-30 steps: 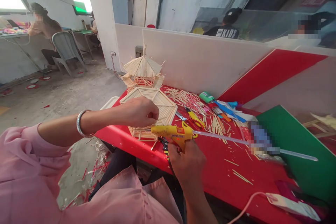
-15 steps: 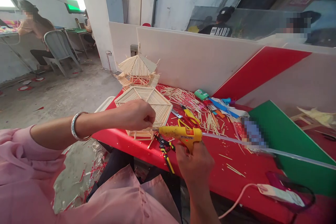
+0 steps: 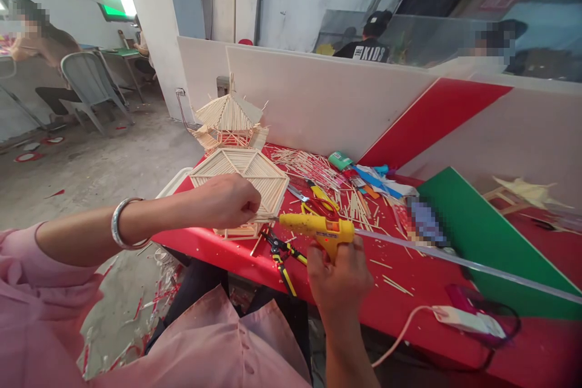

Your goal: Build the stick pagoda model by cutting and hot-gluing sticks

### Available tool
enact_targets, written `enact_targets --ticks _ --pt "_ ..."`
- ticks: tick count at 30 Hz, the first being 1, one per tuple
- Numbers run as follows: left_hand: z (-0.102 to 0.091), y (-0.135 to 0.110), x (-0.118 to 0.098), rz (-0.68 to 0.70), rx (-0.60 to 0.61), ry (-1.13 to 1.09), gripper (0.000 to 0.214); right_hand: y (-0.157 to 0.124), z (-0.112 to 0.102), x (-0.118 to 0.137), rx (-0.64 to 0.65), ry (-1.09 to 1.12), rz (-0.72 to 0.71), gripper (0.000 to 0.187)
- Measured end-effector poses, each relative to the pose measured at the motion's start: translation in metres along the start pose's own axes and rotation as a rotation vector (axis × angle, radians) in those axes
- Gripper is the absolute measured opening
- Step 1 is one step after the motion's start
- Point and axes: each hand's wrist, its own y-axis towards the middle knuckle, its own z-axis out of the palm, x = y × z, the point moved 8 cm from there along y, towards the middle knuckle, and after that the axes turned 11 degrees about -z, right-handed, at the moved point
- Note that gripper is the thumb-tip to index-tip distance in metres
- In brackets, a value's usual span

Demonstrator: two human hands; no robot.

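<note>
In my right hand (image 3: 341, 279) is a yellow hot glue gun (image 3: 313, 227), its nozzle pointing left and a long clear glue stick (image 3: 422, 254) trailing from its back. My left hand (image 3: 231, 200), closed and wearing a silver bangle on its wrist, pinches a thin wooden stick (image 3: 265, 217). Only the stick's pale tip shows, close to the nozzle; the fingers hide the rest. Behind and below that hand, a hexagonal panel of wooden sticks (image 3: 266, 177) tops a low stick frame. Black-and-yellow pliers (image 3: 280, 254) lie below the nozzle.
A pagoda-like stick model (image 3: 230, 115) stands at the back left of the red table (image 3: 336, 291). Loose sticks (image 3: 304, 167), scissors (image 3: 313, 200) and a green board (image 3: 491, 242) lie to the right. A white partition (image 3: 300, 97) borders the back. Other people sit farther off.
The view has turned slightly right, so the scene sits farther left. The glue gun's nozzle has drawn a little away from my left hand. Both holds look the same.
</note>
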Motion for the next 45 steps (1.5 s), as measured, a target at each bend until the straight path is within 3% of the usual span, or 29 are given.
enact_targets --ticks 7,11,20,32,45 --pt "0.001 0.000 0.001 0.035 -0.026 0.007 0.020 0.003 -0.006 0.003 -0.014 -0.014 -0.031 0.017" --pt "0.001 0.000 0.001 0.041 -0.037 0.004 0.019 0.003 -0.004 0.007 -0.002 0.010 -0.026 0.012" --pt "0.004 0.001 0.005 0.030 -0.042 0.035 0.019 0.004 0.004 0.020 0.035 0.088 -0.077 0.019" --pt "0.004 -0.002 -0.002 0.038 0.002 0.052 0.021 -0.002 -0.012 0.002 -0.021 -0.038 -0.055 0.012" --pt "0.007 -0.004 -0.008 0.073 0.013 0.095 0.031 -0.002 -0.019 -0.003 -0.045 -0.022 -0.025 0.011"
